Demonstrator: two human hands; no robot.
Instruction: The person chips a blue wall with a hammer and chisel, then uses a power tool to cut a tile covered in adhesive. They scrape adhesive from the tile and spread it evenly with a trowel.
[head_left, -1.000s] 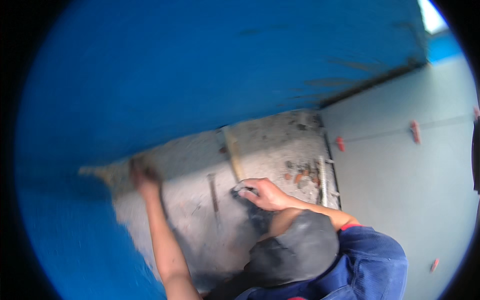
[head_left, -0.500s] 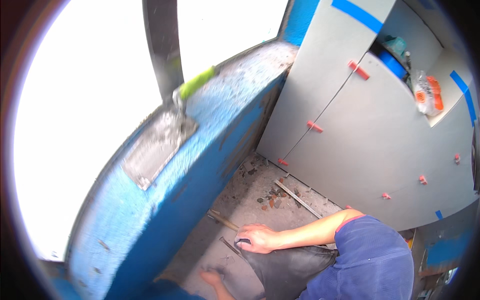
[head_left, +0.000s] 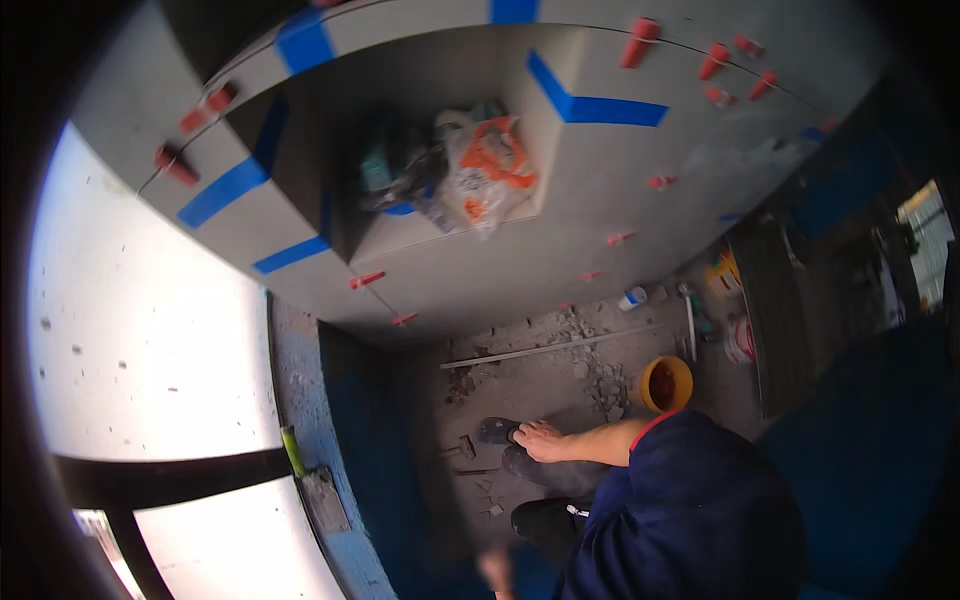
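I see my right hand [head_left: 540,441] by a shoe [head_left: 495,430], lower centre, hammer [head_left: 465,447] leftward — left hand [head_left: 495,572] blurred, bottom edge; can't tell either grip.

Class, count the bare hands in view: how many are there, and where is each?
2: the right hand is beside a dark shoe; the left hand, blurred, is near the picture's lower edge.

1. Here's the trowel [head_left: 324,497], on the window ledge [head_left: 300,380]!
2. The hammer [head_left: 465,447] near the floor's [head_left: 520,395] left edge, the bar [head_left: 477,472] just nearer.
3. A strip [head_left: 540,349] along the far edge; rubble [head_left: 605,385] before it, bucket [head_left: 686,386] right of that.
4. Bag [head_left: 487,172] up in the niche [head_left: 398,234].
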